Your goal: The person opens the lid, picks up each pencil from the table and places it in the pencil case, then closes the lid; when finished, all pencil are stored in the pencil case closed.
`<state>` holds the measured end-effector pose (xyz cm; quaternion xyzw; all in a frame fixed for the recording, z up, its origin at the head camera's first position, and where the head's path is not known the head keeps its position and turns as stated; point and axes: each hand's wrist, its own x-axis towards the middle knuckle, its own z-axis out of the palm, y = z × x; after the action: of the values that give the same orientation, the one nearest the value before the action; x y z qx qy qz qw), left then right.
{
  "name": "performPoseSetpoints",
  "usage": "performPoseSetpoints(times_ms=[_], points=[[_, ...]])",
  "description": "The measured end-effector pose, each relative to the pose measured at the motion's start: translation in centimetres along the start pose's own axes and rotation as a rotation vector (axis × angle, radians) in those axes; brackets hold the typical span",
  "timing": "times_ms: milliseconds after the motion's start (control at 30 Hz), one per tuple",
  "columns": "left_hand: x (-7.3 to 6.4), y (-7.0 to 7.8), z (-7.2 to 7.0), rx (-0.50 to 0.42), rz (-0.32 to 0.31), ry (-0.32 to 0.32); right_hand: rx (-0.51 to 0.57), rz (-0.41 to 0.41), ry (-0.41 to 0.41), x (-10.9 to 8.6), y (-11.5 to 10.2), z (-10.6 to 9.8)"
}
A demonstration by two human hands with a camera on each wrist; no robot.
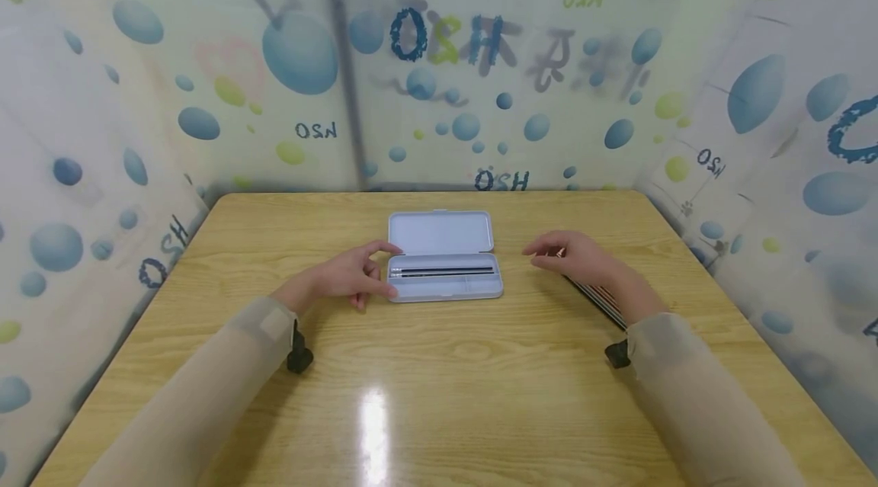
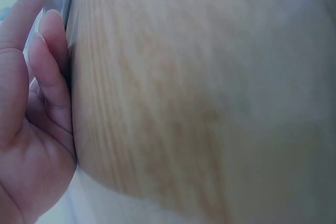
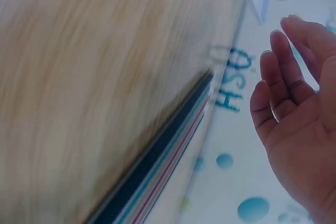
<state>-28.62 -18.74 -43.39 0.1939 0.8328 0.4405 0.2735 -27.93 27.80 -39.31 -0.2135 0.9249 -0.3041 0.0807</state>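
A pale blue pencil case (image 1: 449, 289) lies on the table with its lid (image 1: 440, 232) raised back. Dark pencils (image 1: 446, 271) lie lengthwise in its upper compartment. At the case's left end, my left hand (image 1: 350, 272) holds it, index finger at the far corner and thumb at the near one; the remaining fingers are bent under the palm. To the right of the case, my right hand (image 1: 576, 257) hovers with loosely bent fingers and nothing in them. Beneath that hand and wrist lies a bundle of several pencils (image 1: 604, 304), partly hidden; the right wrist view shows these pencils (image 3: 168, 148) below the palm.
The wooden table (image 1: 439, 365) reaches back to a patterned curtain (image 1: 439, 113) with blue and green spots. Similar curtains stand along both sides. A black wrist strap piece (image 1: 299, 354) hangs below the left sleeve, another (image 1: 619, 354) below the right.
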Motion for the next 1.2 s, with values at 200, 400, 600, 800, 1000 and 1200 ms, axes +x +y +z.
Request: performPoseSetpoints(times_ms=[200,400,600,800,1000,1200], points=[[-0.2,0.1,0.0,0.004,-0.001,0.005,0.008,0.061,0.033,-1.7,2.2,-1.6],[-0.1,0.0,0.1,-0.003,0.0,0.009,0.003,0.108,0.042,-3.2,5.0,-3.0],[0.0,-0.1,0.0,0.003,-0.001,0.009,-0.021,0.144,0.027,-4.8,7.2,-4.0],[0.0,0.1,0.0,0.011,-0.002,0.008,-0.029,0.2,-0.032,-5.9,8.7,-4.5],[0.0,0.1,0.0,0.015,0.001,0.006,-0.001,0.237,-0.071,-6.0,9.5,-4.4],[-0.1,0.0,0.0,0.016,-0.009,0.003,0.011,0.23,-0.086,-5.7,9.4,-4.1]])
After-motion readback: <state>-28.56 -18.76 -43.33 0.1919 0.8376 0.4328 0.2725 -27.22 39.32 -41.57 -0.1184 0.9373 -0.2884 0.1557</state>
